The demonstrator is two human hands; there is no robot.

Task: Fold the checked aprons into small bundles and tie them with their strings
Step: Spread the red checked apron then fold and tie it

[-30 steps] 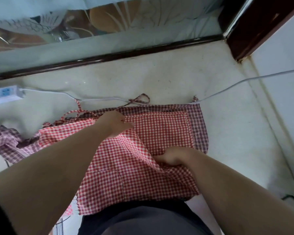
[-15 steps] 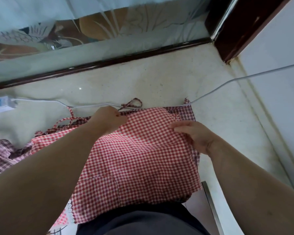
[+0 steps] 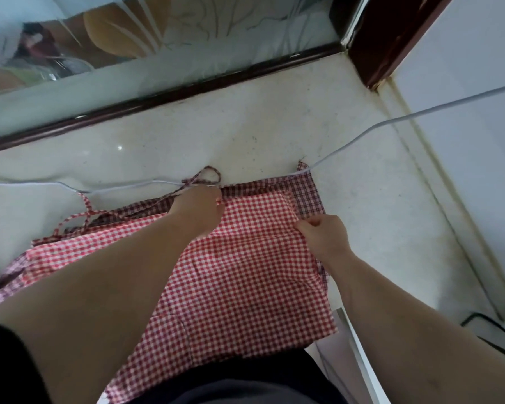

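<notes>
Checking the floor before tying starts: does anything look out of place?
Yes. A white cable trails over the floor along the far edge of the red checked apron and the darker checked apron, beside a loose string loop; it might get caught up.

You are looking down at a pale marble floor (image 3: 274,121) catching a small glint of light. A frosted glass panel (image 3: 216,45) with etched leaves is running along its far edge above a dark wooden rail (image 3: 187,91), meeting a dark wooden post (image 3: 391,39) beside a white wall (image 3: 473,141). A white cable (image 3: 387,123) is trailing across the floor.
</notes>
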